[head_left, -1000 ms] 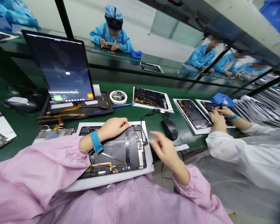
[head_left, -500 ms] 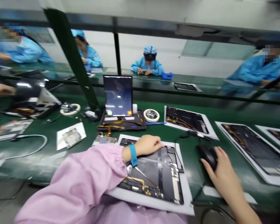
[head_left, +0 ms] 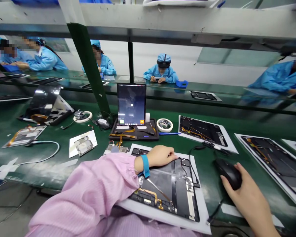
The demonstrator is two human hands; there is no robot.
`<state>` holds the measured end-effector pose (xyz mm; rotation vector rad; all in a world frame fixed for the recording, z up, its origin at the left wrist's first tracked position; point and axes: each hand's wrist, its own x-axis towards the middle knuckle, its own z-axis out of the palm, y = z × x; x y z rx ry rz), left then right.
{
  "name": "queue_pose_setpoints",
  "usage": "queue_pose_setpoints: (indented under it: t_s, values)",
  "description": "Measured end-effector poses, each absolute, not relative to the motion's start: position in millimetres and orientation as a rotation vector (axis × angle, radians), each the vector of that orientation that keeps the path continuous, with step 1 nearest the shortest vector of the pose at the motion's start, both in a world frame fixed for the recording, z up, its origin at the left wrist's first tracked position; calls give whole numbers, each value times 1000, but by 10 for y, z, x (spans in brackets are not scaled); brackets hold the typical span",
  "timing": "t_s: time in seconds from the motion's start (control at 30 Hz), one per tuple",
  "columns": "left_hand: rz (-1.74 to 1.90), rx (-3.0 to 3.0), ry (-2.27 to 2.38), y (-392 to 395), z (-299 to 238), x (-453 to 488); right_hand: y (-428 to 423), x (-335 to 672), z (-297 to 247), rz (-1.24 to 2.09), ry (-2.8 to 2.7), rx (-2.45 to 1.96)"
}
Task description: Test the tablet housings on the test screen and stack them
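My left hand (head_left: 160, 155), with a blue band at the wrist, rests palm down on the upper part of an opened tablet housing (head_left: 160, 181). Its fingers are curled in, and nothing shows between them. The housing lies on a white sheet (head_left: 197, 223), with orange flat cables and a thin strip across its black inside. To the right, my right hand (head_left: 249, 194) grips a black computer mouse (head_left: 229, 172), thumb on the near side and fingers on the far side. Behind the housing, a lit tablet screen (head_left: 131, 103) stands upright, wired to a circuit board (head_left: 116, 148).
More opened tablet housings (head_left: 204, 130) lie on white sheets at the right. Tape rolls (head_left: 164, 125), a blue pen (head_left: 169, 133), a loose board (head_left: 84, 144) and a white cable (head_left: 49, 160) lie about. A slanted green post (head_left: 88, 65) rises behind. Co-workers in blue sit across the bench.
The view has swung slightly left and up, so everything sits lower and further right. A co-worker's hand by the tilted panel at the left is gone. My hands keep their places.
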<state>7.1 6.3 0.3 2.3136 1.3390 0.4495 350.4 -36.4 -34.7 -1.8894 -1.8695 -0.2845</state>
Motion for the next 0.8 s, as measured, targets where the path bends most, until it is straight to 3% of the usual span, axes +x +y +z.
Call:
queue_pose_setpoints:
  t_s: [0.13, 0.33, 0.8]
  values:
    - [448, 2316, 1340, 64, 9, 71, -461, 3320, -220, -411, -1872, -1740]
    - [470, 2319, 1350, 66, -22, 79, -700, 2574, 62, -258, -2557, -988]
    - [504, 2307, 1313, 34, -46, 54, -692, 2505, 194, -15, -2615, -1056]
